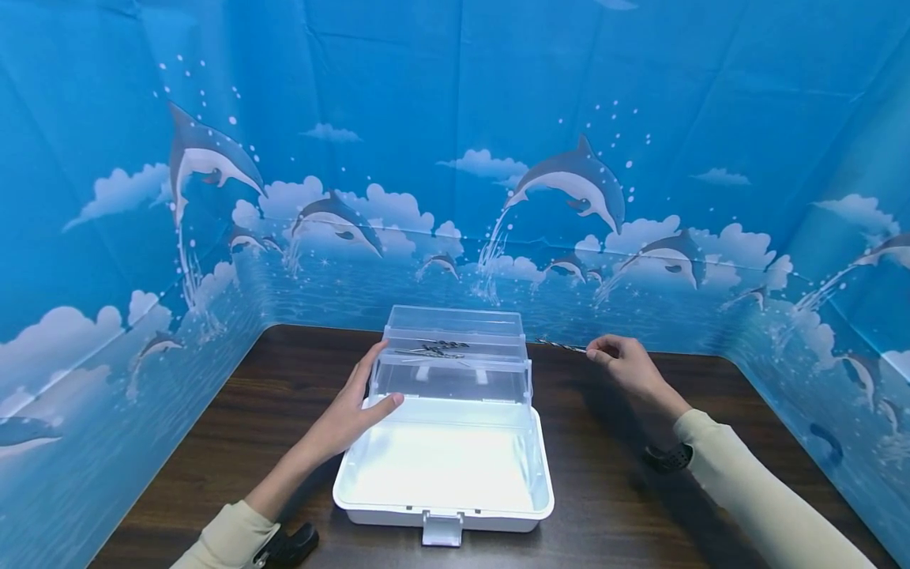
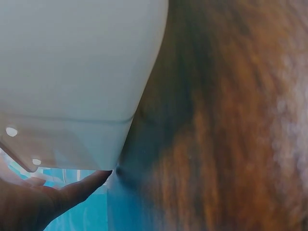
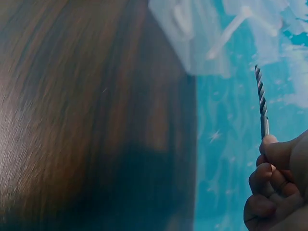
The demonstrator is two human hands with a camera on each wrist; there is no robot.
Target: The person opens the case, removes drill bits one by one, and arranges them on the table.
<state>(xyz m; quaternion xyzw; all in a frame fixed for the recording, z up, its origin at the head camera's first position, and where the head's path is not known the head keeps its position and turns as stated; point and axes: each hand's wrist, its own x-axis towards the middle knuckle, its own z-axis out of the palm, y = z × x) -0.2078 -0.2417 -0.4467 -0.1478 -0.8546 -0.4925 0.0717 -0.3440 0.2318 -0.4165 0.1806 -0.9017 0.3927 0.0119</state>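
Right hand (image 1: 624, 363) pinches a drill bit (image 1: 563, 345), far side, right of the white box (image 1: 377, 518); my left hand (image 1: 348, 412) is spread at its left edge. Looks partway: other bits (image 1: 442, 349) lie in the clear far tray (image 1: 498, 349), this one's outside.

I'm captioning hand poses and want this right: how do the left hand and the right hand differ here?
Spread: the left hand has its thumb held apart from its fingers, while the right hand has thumb and fingers drawn together.

Load: the right hand pinches a drill bit; the left hand holds no bit.

Place: the left hand is at the case's left side; the right hand is apart from it, to the right.

Shared: both are bare, below pale sleeves.
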